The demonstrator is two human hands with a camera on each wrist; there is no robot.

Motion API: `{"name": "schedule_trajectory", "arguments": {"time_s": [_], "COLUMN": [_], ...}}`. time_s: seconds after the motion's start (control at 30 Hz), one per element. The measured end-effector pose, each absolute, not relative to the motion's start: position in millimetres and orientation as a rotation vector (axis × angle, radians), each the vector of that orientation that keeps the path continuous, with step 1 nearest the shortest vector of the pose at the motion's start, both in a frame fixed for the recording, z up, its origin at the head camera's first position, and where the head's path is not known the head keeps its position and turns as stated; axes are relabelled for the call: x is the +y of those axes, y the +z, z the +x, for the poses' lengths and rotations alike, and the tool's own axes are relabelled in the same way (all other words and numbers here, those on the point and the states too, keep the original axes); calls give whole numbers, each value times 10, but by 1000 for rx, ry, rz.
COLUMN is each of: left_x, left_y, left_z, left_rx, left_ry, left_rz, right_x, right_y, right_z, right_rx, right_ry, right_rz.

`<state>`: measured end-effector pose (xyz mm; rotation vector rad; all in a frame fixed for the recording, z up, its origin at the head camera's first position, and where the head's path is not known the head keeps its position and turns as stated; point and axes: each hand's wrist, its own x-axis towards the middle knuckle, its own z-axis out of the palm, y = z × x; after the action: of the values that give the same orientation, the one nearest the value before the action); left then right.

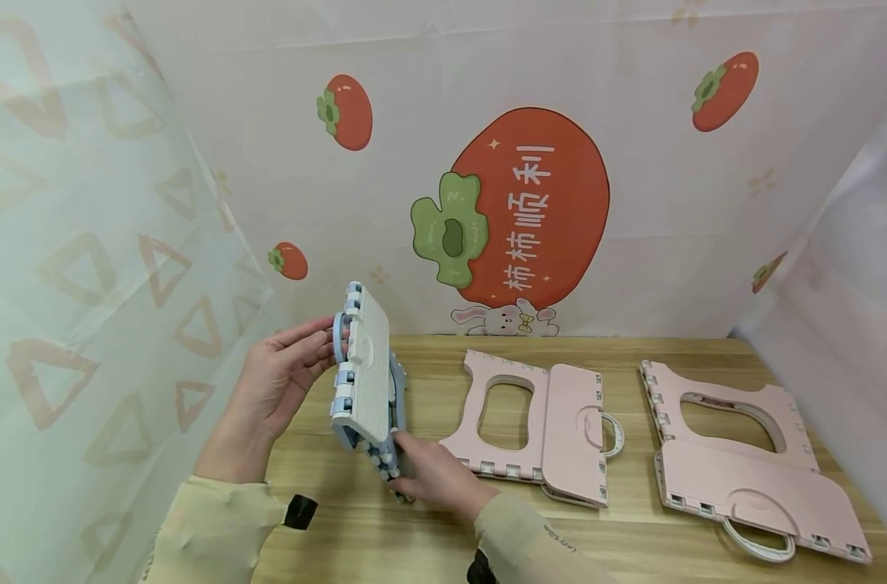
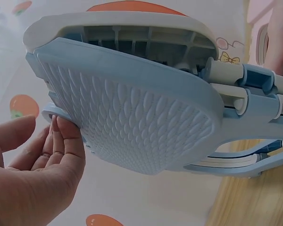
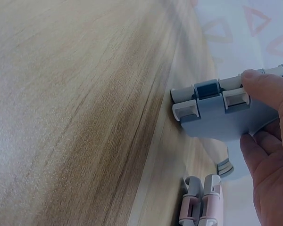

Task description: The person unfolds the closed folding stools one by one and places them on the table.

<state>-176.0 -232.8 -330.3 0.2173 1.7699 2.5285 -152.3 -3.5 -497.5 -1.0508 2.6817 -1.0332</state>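
A white and blue folding stool (image 1: 366, 369), partly folded, is held up on edge over the left part of the table. Its textured blue side (image 2: 127, 103) faces the left wrist camera, with a gap between the white and blue panels. My left hand (image 1: 286, 373) has its fingers curled at the stool's blue carry handle (image 1: 338, 338), thumb apart from it in the left wrist view. Lower down, my right hand (image 1: 439, 474) grips the hinged leg part, thumb on the hinge row (image 3: 231, 82) and fingers beneath.
Two pink folding stools lie flat on the wooden table (image 1: 326, 527): a nearer one (image 1: 574, 430) right of my right hand, another (image 1: 764, 487) at the far right. A printed cloth wall (image 1: 669, 203) rises behind the table, with further cloth (image 1: 85, 243) at the left.
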Motion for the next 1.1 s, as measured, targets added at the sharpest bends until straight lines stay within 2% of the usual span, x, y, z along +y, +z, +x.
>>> {"name": "schedule_trajectory", "arguments": {"time_s": [0.4, 1.1], "left_x": [-2276, -2143], "left_y": [-3284, -3252], "left_z": [-1770, -1805], "left_rx": [1769, 1800], "left_ry": [2487, 2454], "left_rz": [323, 323], "right_x": [-44, -74], "right_y": [-4990, -5018], "right_z": [-1524, -1551], "right_rx": [2660, 2572], "right_ry": [-1064, -1176], "right_rz": [-989, -898]}}
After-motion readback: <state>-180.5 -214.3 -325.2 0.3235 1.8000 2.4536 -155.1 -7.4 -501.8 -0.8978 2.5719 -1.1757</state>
